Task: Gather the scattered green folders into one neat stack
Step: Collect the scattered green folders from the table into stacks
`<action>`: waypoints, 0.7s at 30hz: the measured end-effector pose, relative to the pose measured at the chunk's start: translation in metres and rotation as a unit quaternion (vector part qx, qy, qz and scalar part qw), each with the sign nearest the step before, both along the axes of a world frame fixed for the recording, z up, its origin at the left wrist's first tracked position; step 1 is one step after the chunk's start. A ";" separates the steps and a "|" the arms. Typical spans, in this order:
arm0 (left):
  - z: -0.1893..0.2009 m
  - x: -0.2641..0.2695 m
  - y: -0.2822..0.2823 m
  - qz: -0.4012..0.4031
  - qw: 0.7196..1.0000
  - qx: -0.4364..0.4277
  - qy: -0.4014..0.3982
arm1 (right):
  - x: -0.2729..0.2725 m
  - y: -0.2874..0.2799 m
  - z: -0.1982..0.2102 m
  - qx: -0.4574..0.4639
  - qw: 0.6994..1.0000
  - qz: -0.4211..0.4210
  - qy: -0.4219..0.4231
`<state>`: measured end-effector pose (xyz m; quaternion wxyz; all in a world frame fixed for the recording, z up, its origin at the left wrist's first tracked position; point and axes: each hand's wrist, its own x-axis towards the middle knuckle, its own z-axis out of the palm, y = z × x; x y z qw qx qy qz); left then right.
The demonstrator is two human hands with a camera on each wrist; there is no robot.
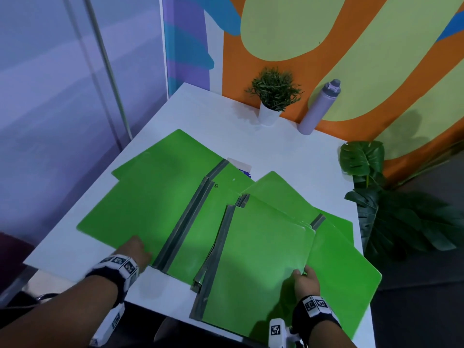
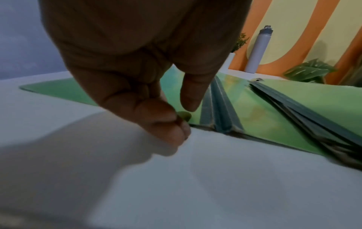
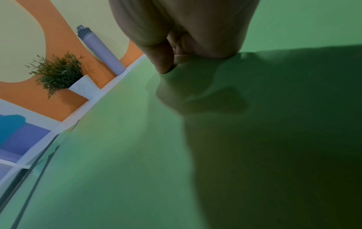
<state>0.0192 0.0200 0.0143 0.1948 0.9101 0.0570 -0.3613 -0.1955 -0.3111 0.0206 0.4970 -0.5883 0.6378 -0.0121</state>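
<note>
Left hand (image 1: 135, 249): at the near edge of the flat green plastic folder with a grey spine (image 1: 140, 204) on the left of the white desk (image 1: 288, 151); thumb and fingers pinch its corner.
Middle pile: more green folders (image 1: 253, 262) overlapping, fanned, spines toward the left.
Right hand (image 1: 307, 281): pinching the top folder's right edge, thumb on top.
Far edge: small potted plant in a white pot (image 1: 272, 96), then a lilac bottle (image 1: 320, 106) leaning on the painted wall.
</note>
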 end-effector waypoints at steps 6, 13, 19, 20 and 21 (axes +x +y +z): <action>0.006 -0.039 -0.020 0.215 0.949 -0.207 0.095 | 0.002 0.004 -0.001 0.006 1.000 -0.007 -0.004; 0.033 -0.029 -0.051 0.240 0.934 -0.257 -0.056 | 0.006 -0.006 0.010 0.012 0.997 -0.047 -0.063; 0.095 0.023 -0.049 0.107 0.940 -0.131 -0.297 | -0.002 -0.018 0.020 -0.022 0.992 -0.074 -0.097; 0.104 0.033 -0.045 0.094 0.931 -0.115 -0.334 | -0.004 -0.018 0.018 -0.026 0.993 -0.070 -0.092; 0.113 0.040 -0.042 0.088 0.922 -0.094 -0.365 | -0.006 -0.019 0.017 -0.026 0.993 -0.068 -0.089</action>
